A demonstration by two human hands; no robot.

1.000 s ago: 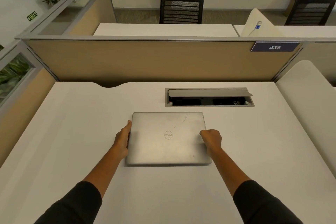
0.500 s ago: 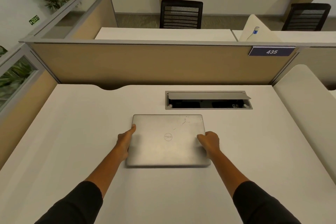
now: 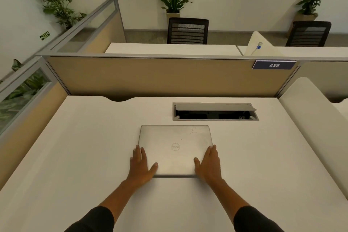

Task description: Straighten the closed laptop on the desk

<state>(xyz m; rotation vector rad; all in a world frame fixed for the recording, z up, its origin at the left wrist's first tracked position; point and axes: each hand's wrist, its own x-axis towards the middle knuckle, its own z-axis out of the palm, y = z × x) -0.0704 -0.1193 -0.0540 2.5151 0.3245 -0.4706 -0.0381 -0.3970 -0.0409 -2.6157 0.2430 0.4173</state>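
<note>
Closed silver laptop (image 3: 175, 149) lies flat on the white counter (image 3: 75, 147), lid up, round logo in the middle, faint scratches toward its far right corner. Its edges run about square with the cable box (image 3: 215, 111), the open-flapped slot set in the counter just beyond the laptop and a bit to its right. Left hand (image 3: 140, 167) lies flat on the laptop's near left corner, fingers (image 3: 138, 153) stretched out along the left edge, thumb spread onto the lid, not gripping. Right hand (image 3: 210, 165) mirrors it on the near right corner, fingers extended up the right edge, thumb on the lid, palm down, also not clamped on anything. Dark sleeves (image 3: 94, 220) cover both forearms partway. Behind the cable box stands a tan partition (image 3: 160, 77) carrying a blue tag reading 435 (image 3: 274, 65).
</note>
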